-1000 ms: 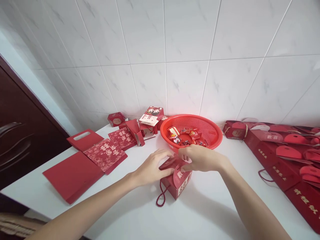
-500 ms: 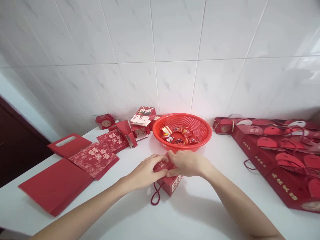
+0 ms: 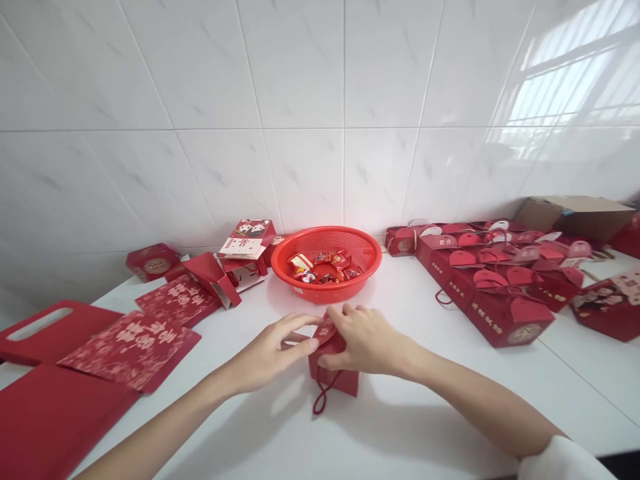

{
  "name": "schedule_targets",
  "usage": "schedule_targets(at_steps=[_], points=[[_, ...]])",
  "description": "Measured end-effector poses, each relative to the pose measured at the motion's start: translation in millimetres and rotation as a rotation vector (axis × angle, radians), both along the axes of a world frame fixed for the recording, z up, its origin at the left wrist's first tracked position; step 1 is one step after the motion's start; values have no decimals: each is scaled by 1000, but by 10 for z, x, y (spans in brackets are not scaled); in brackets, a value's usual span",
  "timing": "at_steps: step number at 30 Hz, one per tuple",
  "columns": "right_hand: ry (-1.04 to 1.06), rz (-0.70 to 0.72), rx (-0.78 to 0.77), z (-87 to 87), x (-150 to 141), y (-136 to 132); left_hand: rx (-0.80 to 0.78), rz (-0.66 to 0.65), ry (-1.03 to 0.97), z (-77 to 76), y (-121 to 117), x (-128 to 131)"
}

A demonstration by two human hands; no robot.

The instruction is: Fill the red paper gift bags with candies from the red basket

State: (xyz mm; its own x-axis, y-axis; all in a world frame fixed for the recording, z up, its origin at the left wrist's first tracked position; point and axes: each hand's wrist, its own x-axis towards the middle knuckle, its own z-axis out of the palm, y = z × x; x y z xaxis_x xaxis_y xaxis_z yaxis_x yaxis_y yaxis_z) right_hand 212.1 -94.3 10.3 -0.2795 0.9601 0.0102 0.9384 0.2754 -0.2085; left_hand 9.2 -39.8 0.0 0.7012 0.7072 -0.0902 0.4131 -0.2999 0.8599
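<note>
A small red gift box [image 3: 334, 381] stands on the white tabletop in front of me, a dark red cord loop [image 3: 320, 402] hanging at its near side. My right hand [image 3: 373, 340] grips the box from the right, thumb on the near side and fingers over the top. At its left edge is my left hand [image 3: 280, 350], thumb and fingers apart, tips at the printed top flap. Whether those tips press on the flap is hard to tell. Behind the box sits a red plastic basket [image 3: 327, 295] with several wrapped candies [image 3: 340, 260] in it.
Folded red gift bags [image 3: 125, 350] lie at left, with a panda-print box [image 3: 250, 230] and a hexagonal red box [image 3: 153, 262] behind. Rows of red gift boxes [image 3: 487, 293] fill the right side, near a cardboard box [image 3: 580, 213]. A tiled wall [image 3: 305, 173] closes the back.
My view has swung right. The box has turned in my hands, its white-lettered side no longer facing me. My left hand has loosened and drawn slightly away, while the right still holds.
</note>
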Motion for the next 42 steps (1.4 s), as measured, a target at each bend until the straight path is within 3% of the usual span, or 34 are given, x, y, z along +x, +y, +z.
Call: schedule_targets(at_steps=[6,9,13,17,20,25,29,33,37,40,42], points=[[-23,-452,36,303,861,-256,140,37,120,49,-4,-64],[-31,-706,83,289,1289,-19,184,6,133,57,16,-70],[-25,-915,185,95,1635,522,212,26,106,28,37,-55],[-53,-938,196,-100,1611,813,258,-5,88,11,25,-48],[-67,-890,197,-229,1493,825,242,-22,112,10,7,-62],[-67,-732,56,-429,1439,841,216,-11,154,10,11,-107],[-56,-723,8,-511,1501,977,257,-18,214,45,5,-120],[-36,-778,9,-488,1560,1086,293,-36,251,69,-8,-125],[3,-795,31,-332,1540,1105,318,-30,265,47,8,-141],[47,-709,133,-156,1392,1121,331,-35,275,29,29,-148],[118,-566,253,-63,1219,1153,345,-43,286,22,38,-144]])
